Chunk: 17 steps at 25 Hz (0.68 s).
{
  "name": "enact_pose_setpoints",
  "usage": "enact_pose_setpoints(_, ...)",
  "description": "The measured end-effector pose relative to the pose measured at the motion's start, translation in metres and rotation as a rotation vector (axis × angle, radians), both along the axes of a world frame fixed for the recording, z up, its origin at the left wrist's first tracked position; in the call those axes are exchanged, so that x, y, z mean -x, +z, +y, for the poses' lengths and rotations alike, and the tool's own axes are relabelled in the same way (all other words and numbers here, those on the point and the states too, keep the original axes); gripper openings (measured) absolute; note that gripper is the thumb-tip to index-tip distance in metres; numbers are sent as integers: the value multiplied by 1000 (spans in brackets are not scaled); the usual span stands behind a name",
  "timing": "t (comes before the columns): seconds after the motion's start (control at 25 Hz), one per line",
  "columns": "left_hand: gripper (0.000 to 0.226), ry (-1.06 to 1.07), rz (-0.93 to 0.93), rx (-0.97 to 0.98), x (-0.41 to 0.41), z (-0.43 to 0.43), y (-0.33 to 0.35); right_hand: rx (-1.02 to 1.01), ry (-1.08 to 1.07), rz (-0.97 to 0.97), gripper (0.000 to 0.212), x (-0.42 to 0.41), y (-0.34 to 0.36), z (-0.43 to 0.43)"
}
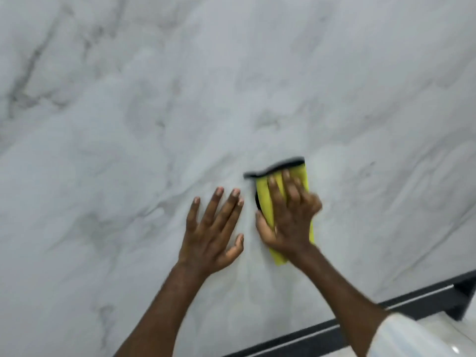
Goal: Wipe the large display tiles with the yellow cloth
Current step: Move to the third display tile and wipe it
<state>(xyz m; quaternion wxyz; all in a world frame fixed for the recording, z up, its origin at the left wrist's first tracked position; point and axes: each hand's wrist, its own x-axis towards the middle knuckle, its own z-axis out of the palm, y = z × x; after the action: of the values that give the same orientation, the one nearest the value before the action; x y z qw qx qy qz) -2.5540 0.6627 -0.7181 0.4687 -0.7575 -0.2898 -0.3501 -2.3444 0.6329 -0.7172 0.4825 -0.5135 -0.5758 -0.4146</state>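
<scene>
A large display tile, pale grey with darker marble-like veins, fills almost the whole view. The strongest veins run at 10 o'clock, toward the upper left corner.

A black frame rail borders the tile's lower edge and slants across the 5 o'clock corner. Below the rail is a white sleeve on the person's right arm.

Both forearms reach up from 6 o'clock onto the tile. The left hand lies flat on the bare surface just below centre, grasping nothing. Its fingers are straight and spread, pointing toward 12 o'clock, and its thumb points toward 3 o'clock.

The right hand is just beside it at 3 o'clock, apart from it, with a narrow strip of tile between them. It presses the yellow cloth against the tile. Its fingers are laid out over the fabric and its thumb lies along the cloth's left edge. The outer side of this hand is blurred.

The cloth is folded, with a dark hem showing at 12 o'clock beyond the fingertips. A yellow corner sticks out below the wrist at 6 o'clock.
</scene>
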Motion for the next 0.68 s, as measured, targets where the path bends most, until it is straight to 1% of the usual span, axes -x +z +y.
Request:
enact_pose_setpoints(0.04,78,21,2,-16,0,4,-2,-42,27,-12,81,2,35,3)
enact_pose_setpoints(0.12,75,19,-18,-27,-2,1,-1,-113,62,44,78,7,100,6)
enact_pose_setpoints(0.16,75,10,-24,-26,-3,1,-3,-147,56,97,76,10,114,6)
enact_pose_setpoints(0.2,74,12,-25,-35,-3,3,-4,-183,52,123,74,10,112,8)
enact_pose_setpoints(0.24,74,19,-26,-37,-2,4,-4,-196,38,120,71,10,93,9)
enact_pose_setpoints(0.28,74,28,-34,-42,-2,5,-4,-179,20,119,70,10,58,10)
enact_pose_setpoints(0.36,75,26,-47,-31,-4,2,-6,-69,1,122,70,7,-50,7)
enact_pose_setpoints(0.44,76,49,-35,-35,-2,3,-3,86,-20,60,70,2,-167,-2)
enact_pose_setpoints(0.52,77,67,-40,-40,-3,4,-2,238,-18,-3,65,-5,-259,-12)
enact_pose_setpoints(0.6,75,45,-86,-25,-15,-1,-14,324,30,11,60,-7,-303,-24)
enact_pose_setpoints(0.68,76,52,-89,-13,-37,-4,-42,308,108,38,66,-11,-296,-26)
